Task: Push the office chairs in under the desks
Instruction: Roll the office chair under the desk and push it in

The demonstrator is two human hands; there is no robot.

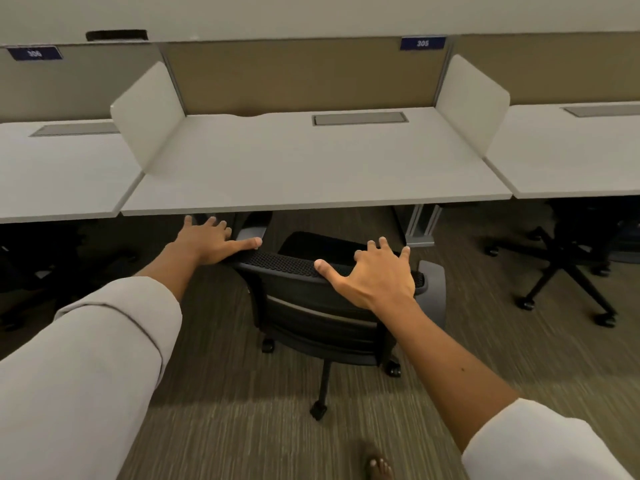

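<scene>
A black office chair (311, 306) stands on the striped carpet (214, 393) in front of the middle bench (311, 168), its mesh backrest turned toward the person and its seat partly under the bench's front edge; the wheeled base is mostly out from under the bench. The left hand (211, 242) lies flat and open on the left end of the backrest's top edge, fingers spread, thumb pointing right along the rim; the right hand (374, 271) lies open on the right part of the same edge, fingers spread over the mesh, not curled round it. Both sleeves are pale and pushed back from the forearms. White side screens (149, 112) stand at both ends of the bench; a closed grey cable hatch (360, 118) is set in its top near the back panel, its contents hidden. A blue plate (422, 43) reads 305. A second chair (568, 258) sits under the right bench (571, 150); a bare foot (377, 462) shows at the bottom edge.
</scene>
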